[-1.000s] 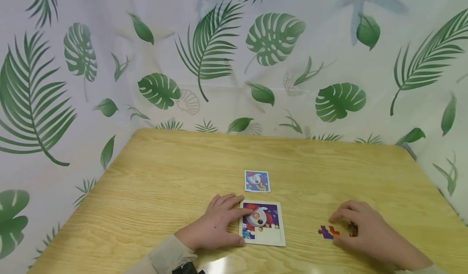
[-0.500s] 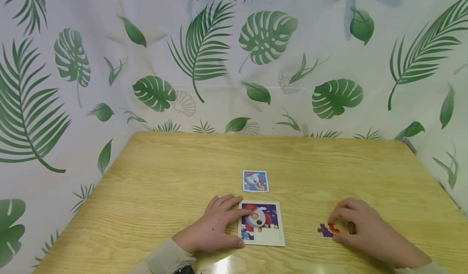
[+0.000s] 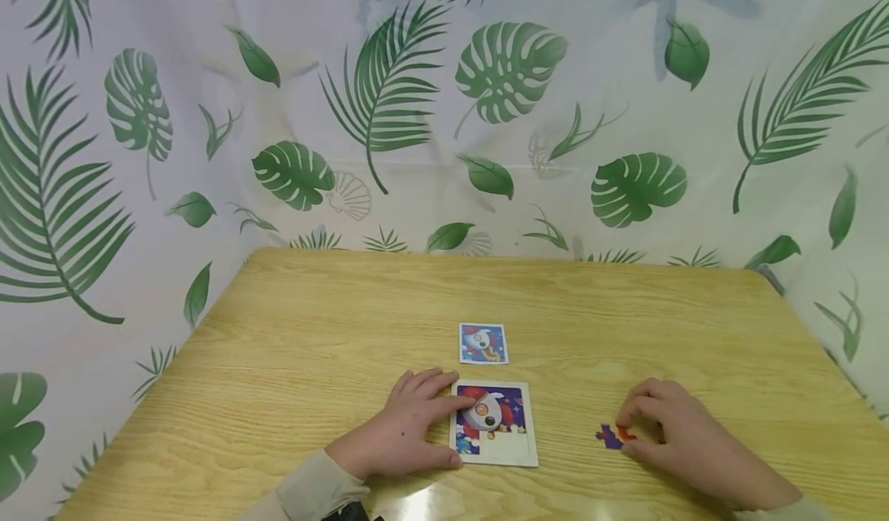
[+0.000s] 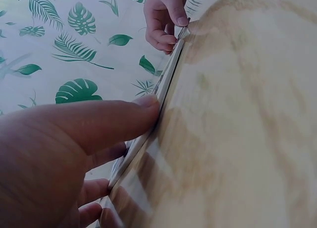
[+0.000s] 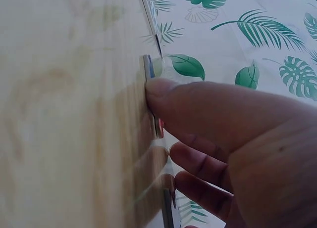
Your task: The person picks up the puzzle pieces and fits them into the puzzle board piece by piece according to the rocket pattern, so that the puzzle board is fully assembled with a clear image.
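My left hand (image 3: 403,432) rests at the left side of a white-framed puzzle board (image 3: 532,428) with a partly filled rocket-like picture. Its index finger lies on the picture, and the thumb touches the lower left corner. In the left wrist view, the thumb (image 4: 143,107) sits along the board's edge. To the right of the board, my right hand (image 3: 677,440) pinches a purple and red puzzle piece (image 3: 608,437) low at the tabletop. The right wrist view shows the thumb (image 5: 161,89) on that piece, with the fingertips beyond it.
A small picture card (image 3: 483,343) with a similar design lies just behind the board. Another flat piece (image 5: 168,213) lies by the right fingers in the right wrist view. A leaf-patterned curtain (image 3: 417,104) borders the wooden table (image 3: 333,305) at the back and sides.
My right hand's fingers have drawn in on the purple and red piece and shifted it slightly left. The dark brown piece behind them is now hidden in the head view. The left hand stays put.
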`<action>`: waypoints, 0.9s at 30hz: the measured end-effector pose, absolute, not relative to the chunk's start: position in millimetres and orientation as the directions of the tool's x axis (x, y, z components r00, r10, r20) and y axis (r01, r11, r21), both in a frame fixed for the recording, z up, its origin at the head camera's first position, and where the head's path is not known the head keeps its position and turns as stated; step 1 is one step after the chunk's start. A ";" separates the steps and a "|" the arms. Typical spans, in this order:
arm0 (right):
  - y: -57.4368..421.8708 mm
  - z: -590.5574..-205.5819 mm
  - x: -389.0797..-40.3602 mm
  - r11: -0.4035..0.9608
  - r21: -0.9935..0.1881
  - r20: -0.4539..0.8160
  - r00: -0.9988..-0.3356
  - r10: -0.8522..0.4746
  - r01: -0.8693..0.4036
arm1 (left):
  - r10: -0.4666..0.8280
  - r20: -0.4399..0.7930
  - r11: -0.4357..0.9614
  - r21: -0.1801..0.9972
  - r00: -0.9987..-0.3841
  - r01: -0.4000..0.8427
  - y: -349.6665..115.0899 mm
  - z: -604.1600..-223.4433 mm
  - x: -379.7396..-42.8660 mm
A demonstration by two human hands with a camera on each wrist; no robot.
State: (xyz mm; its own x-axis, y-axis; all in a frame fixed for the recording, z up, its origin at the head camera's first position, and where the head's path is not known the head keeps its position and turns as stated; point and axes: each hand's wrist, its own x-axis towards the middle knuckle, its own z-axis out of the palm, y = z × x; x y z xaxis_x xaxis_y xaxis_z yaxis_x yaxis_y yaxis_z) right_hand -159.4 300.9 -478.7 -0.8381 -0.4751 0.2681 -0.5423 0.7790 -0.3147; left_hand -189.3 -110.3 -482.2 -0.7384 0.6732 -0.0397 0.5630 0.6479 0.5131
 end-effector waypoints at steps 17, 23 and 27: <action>271.6 -476.8 -155.5 0.782 -0.402 0.197 -0.879 -0.435 -0.477 | 0.690 -0.035 0.624 0.534 -0.723 0.570 -110.2 -482.4 -191.4; 256.2 -477.0 -156.9 0.785 -0.458 0.162 -0.907 -0.388 -0.417 | 0.686 -0.053 0.633 0.535 -0.726 0.559 -111.1 -481.3 -191.2; 240.7 -478.0 -158.1 0.759 -0.485 0.162 -0.897 -0.410 -0.434 | 0.685 -0.056 0.636 0.532 -0.727 0.559 -111.5 -479.8 -190.7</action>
State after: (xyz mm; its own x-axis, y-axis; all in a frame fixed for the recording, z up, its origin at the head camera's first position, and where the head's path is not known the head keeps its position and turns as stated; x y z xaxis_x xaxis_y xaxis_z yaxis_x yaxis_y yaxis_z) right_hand -158.1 240.7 -478.0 -0.8975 -0.4102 0.1619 -0.4344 0.7591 -0.4848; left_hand -190.7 -111.5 -479.8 -0.7266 0.6848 -0.0558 0.5589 0.6364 0.5316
